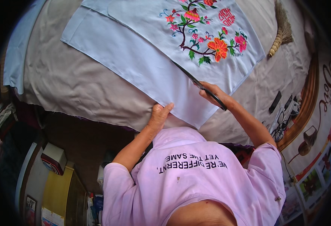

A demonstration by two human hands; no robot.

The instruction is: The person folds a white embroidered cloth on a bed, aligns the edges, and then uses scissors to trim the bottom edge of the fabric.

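A pale blue-white cloth (pixel 143 62) lies spread on a bed, its lower layer reaching towards my body. Embroidered flowers, green leaves and a pink-red emblem cover the upper piece (pixel 239 67). My right hand (pixel 215 94) is closed on black-handled scissors (pixel 186 74), whose blades point up and left along the edge of the embroidered piece. Whether the blades are parted is hard to tell. My left hand (pixel 161 111) pinches the near edge of the plain cloth between thumb and fingers; its fingertips are partly hidden.
Beige bedding (pixel 97 82) lies under the cloth. At the upper right rests a straw hand brush (pixel 280 35). A black remote-like object (pixel 274 102), cables and a power strip (pixel 277 120) lie near the curved wooden headboard (pixel 301 121). Another pale cloth (pixel 20 53) hangs at the left.
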